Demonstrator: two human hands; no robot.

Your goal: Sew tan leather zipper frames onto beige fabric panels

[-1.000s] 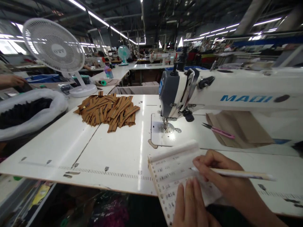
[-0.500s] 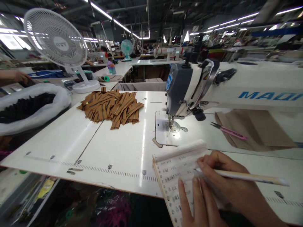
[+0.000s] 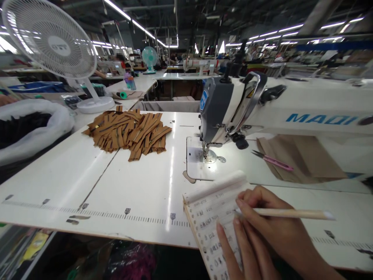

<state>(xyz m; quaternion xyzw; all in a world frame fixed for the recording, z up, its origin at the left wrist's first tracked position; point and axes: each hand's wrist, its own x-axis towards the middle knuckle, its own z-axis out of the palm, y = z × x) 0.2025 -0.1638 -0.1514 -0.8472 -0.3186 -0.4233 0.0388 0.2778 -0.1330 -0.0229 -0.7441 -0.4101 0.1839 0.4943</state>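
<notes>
Right hand point(image 3: 279, 233) closed round a slim white-and-beige pen point(image 3: 303, 214), pinched near the tip. Left hand point(image 3: 256, 256) spread, fingers extended on the lined white notebook point(image 3: 204, 212) with handwritten rows; holds nothing, palm side cut off by frame.

Notebook is at the front of the glossy white worktop point(image 3: 140, 186), in front of the white-and-grey sewing machine point(image 3: 215, 109), lower end reaching past the worktop's front edge, out of frame.

Risks, my read: overhang gives poor support, so palm pressure down there could tip or skew the pad. Left fingertips sit right by the pen tip; a downward stroke could hit them, and dragging them could smear fresh marks. Far end of the page is curled, could flop back if brushed.

Orientation: pen tip points left onto the page, long axis near level across the view, tail out right, slightly lower. Notebook's long axis runs far-left to near-right, punched holes down its left edge.
</notes>
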